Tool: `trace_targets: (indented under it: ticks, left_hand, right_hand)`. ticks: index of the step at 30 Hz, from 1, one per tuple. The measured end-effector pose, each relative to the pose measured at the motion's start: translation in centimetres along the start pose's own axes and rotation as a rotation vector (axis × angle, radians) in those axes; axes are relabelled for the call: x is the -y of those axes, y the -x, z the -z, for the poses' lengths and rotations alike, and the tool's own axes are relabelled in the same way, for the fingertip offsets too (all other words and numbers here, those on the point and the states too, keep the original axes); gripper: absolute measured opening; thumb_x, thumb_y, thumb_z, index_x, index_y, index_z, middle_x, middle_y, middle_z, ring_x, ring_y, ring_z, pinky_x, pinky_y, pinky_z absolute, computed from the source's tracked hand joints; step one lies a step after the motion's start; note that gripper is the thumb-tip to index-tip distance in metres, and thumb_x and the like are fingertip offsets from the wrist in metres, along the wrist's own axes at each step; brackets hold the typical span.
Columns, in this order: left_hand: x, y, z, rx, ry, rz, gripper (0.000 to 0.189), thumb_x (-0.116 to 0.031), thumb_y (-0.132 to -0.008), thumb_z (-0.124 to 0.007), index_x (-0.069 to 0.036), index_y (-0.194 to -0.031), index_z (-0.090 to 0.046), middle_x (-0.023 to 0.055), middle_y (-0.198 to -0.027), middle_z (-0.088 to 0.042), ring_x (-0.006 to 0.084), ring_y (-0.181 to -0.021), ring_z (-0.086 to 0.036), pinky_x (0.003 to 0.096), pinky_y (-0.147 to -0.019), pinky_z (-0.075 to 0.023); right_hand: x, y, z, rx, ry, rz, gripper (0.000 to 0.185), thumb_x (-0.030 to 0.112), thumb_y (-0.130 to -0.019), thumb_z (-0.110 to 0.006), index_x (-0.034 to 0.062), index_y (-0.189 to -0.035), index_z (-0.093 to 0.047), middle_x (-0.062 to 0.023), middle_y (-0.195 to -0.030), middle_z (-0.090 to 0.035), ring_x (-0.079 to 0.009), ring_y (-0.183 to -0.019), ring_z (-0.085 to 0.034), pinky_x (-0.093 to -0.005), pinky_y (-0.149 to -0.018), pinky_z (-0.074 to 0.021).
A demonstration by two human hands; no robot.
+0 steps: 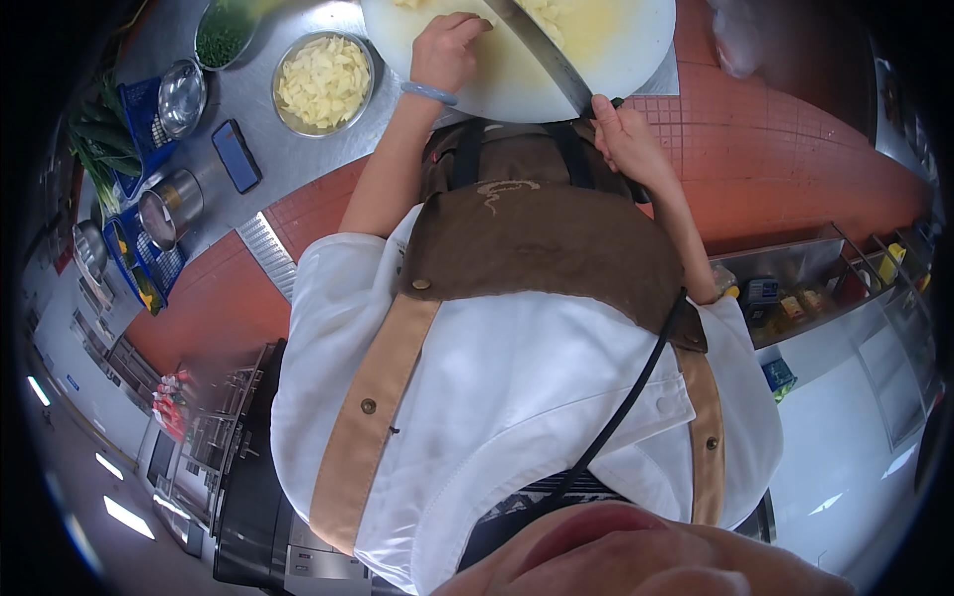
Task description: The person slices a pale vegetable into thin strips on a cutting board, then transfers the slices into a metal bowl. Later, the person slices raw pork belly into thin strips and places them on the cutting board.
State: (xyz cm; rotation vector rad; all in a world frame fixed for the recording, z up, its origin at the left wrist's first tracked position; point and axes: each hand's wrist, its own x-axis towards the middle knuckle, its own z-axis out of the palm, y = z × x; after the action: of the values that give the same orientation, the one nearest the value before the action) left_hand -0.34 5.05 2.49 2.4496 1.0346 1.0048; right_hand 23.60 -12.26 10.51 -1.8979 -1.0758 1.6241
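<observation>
My right hand (630, 141) grips the dark handle of a kitchen knife (548, 59), its long steel blade angled across a round white cutting board (522, 100). My left hand (447, 56), with a pale bangle at its wrist, is at the board's left side. Its fingers are curled near the blade, and whether they hold anything is unclear. Pale yellow cut vegetable pieces (548, 18) lie beyond the blade, partly cut off by the picture's top edge. Left of the board, a steel bowl (370, 82) contains many similar pieces (324, 80).
On the steel table (246, 93) are a bowl of chopped greens (220, 37), an upturned-looking metal bowl (182, 98), a phone (237, 155) and a steel pot (175, 208). Blue baskets (138, 112) stand near leafy greens (104, 138). Red floor tiles (775, 164) show at right.
</observation>
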Motion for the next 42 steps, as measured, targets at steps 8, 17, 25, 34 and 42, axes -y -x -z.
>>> trace_targets:
  ticks: [8,17,25,34,42]
  left_hand:
    - [-1.4,0.4,0.5,-0.048,0.151,0.327,0.017,-0.004,-0.079,-0.070,-0.011,-0.094,-0.073,0.0068,-0.091,-0.069,0.0272,-0.078,-0.068,0.0362,-0.071,-0.0571]
    - [-0.8,0.3,-0.8,0.004,0.010,0.375,0.013,-0.016,-0.080,-0.073,-0.012,-0.093,-0.075,0.0076,-0.078,-0.070,0.0283,-0.071,-0.068,0.0389,-0.067,-0.0560]
    - [-2.4,0.5,-1.2,0.050,0.234,0.710,0.014,-0.018,-0.083,-0.073,-0.010,-0.094,-0.074,0.0088,-0.075,-0.074,0.0234,-0.068,-0.071,0.0355,-0.069,-0.0567]
    - [-2.5,1.9,-1.7,-0.095,0.245,0.492,0.013,-0.009,-0.079,-0.078,-0.007,-0.091,-0.074,0.0100,-0.086,-0.073,0.0234,-0.070,-0.072,0.0319,-0.067,-0.0572]
    - [-1.5,1.6,-1.2,-0.137,0.159,0.234,0.013,-0.008,-0.076,-0.079,-0.008,-0.088,-0.074,0.0079,-0.092,-0.072,0.0245,-0.076,-0.071,0.0331,-0.067,-0.0573]
  right_hand:
    - [0.4,0.2,0.1,-0.016,0.025,0.036,0.073,0.058,-0.103,-0.040,-0.0005,-0.060,-0.050,-0.0051,-0.051,-0.048,-0.0161,-0.042,-0.053,-0.0335,-0.045,-0.0437]
    - [0.9,0.5,0.2,-0.010,0.021,0.022,0.073,0.057,-0.103,-0.040,-0.0005,-0.060,-0.051,-0.0051,-0.051,-0.048,-0.0158,-0.043,-0.053,-0.0334,-0.045,-0.0440]
    - [0.8,0.0,-1.0,0.017,0.022,-0.012,0.073,0.060,-0.102,-0.041,-0.0013,-0.063,-0.052,-0.0051,-0.053,-0.051,-0.0158,-0.044,-0.053,-0.0336,-0.045,-0.0448]
    - [1.3,0.3,-1.7,-0.011,0.072,0.031,0.073,0.059,-0.103,-0.040,-0.0018,-0.065,-0.054,-0.0055,-0.052,-0.050,-0.0171,-0.044,-0.054,-0.0342,-0.045,-0.0446]
    - [1.4,0.2,-1.8,0.000,0.096,-0.001,0.074,0.055,-0.105,-0.038,-0.0031,-0.063,-0.054,-0.0121,-0.053,-0.054,-0.0274,-0.046,-0.056,-0.0396,-0.050,-0.0468]
